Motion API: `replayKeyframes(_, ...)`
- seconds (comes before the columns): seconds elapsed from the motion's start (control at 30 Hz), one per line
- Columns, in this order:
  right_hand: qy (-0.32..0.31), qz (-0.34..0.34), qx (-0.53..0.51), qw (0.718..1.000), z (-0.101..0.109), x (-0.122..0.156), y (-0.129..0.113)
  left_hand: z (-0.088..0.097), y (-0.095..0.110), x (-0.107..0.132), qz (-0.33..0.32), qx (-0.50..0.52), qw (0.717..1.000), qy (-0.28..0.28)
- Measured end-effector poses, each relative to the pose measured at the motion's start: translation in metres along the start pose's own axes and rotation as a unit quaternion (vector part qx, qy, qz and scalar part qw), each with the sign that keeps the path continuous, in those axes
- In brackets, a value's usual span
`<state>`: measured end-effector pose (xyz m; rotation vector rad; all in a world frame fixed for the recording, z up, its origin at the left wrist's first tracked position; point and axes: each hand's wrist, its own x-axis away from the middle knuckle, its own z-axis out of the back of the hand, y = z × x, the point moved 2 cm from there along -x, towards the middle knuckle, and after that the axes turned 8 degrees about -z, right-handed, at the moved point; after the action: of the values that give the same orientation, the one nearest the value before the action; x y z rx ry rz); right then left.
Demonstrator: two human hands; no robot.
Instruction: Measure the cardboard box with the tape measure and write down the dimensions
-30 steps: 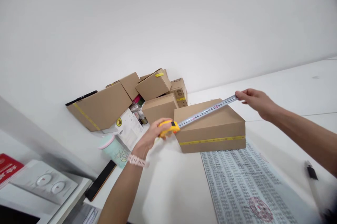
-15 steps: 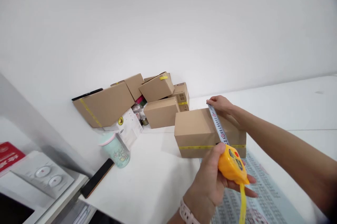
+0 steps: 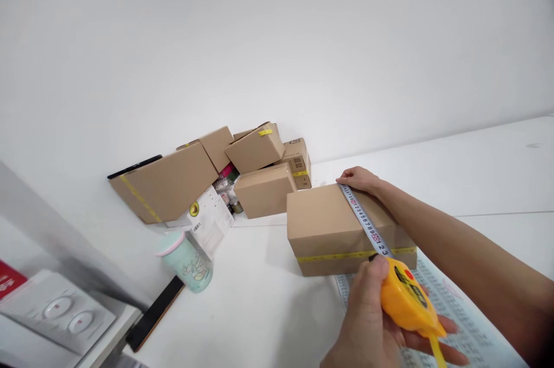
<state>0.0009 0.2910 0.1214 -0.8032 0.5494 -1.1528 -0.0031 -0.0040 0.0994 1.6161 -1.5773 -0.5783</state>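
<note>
A yellow-orange tape measure (image 3: 409,296) rests in my left hand (image 3: 367,313), whose fingers wrap round the case near the front of a brown cardboard box (image 3: 320,212). Its printed metal blade (image 3: 366,221) runs out slantwise across the box top to the far edge. There my right hand (image 3: 359,177) pinches the blade's end against the box, with that arm reaching over the box's right side. Yellow tape (image 3: 333,255) bands the box's front face. A yellow strap (image 3: 437,352) hangs from the back of the case.
Several other cardboard boxes (image 3: 264,192) are stacked against the wall. Left of them stand a mint-green tumbler (image 3: 188,264) and a white package (image 3: 212,221). A black bar-shaped object (image 3: 156,313) lies along the left table edge. A printed mat (image 3: 459,310) extends under the box.
My left hand and the tape case have shifted right and down in view. The whole scene has moved slightly as the camera turned. Both hands keep their hold.
</note>
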Motion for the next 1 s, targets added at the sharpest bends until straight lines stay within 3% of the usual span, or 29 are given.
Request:
replayKeyframes(0.13, 0.010, 0.004, -0.081, 0.997, 0.011, 0.009, -0.008, 0.000, 0.005, 0.008, -0.004, -0.008, 0.999, -0.033)
replayKeyframes(0.27, 0.072, -0.008, -0.172, 0.982, 0.047, 0.031, 0.011, 0.030, 0.020, 0.039, -0.076, -0.040, 0.996, -0.037)
replayKeyframes(0.37, 0.089, -0.044, -0.187, 0.977, 0.067, 0.066, 0.053, 0.073, 0.038, 0.059, -0.214, -0.117, 0.968, 0.061)
replayKeyframes(0.43, 0.066, -0.070, -0.174, 0.980, 0.068, 0.094, 0.082, 0.101, 0.050, 0.061, -0.275, -0.164, 0.936, 0.147)
replayKeyframes(0.5, 0.022, -0.078, -0.155, 0.985, 0.059, 0.120, 0.101, 0.119, 0.058, 0.053, -0.279, -0.189, 0.924, 0.182)
replayKeyframes(0.57, -0.019, -0.055, -0.144, 0.988, 0.048, 0.142, 0.102, 0.128, 0.064, 0.042, -0.259, -0.190, 0.932, 0.169)
replayKeyframes(0.67, -0.023, 0.007, -0.141, 0.990, 0.044, 0.160, 0.075, 0.124, 0.077, 0.030, -0.253, -0.184, 0.942, 0.123)
replayKeyframes(0.83, 0.052, 0.040, -0.109, 0.992, 0.071, 0.158, 0.023, 0.103, 0.112, 0.033, -0.284, -0.174, 0.940, 0.073)
replayKeyframes(1.0, 0.096, -0.015, -0.065, 0.993, 0.076, 0.147, 0.023, 0.083, 0.124, 0.038, -0.282, -0.180, 0.939, 0.078)
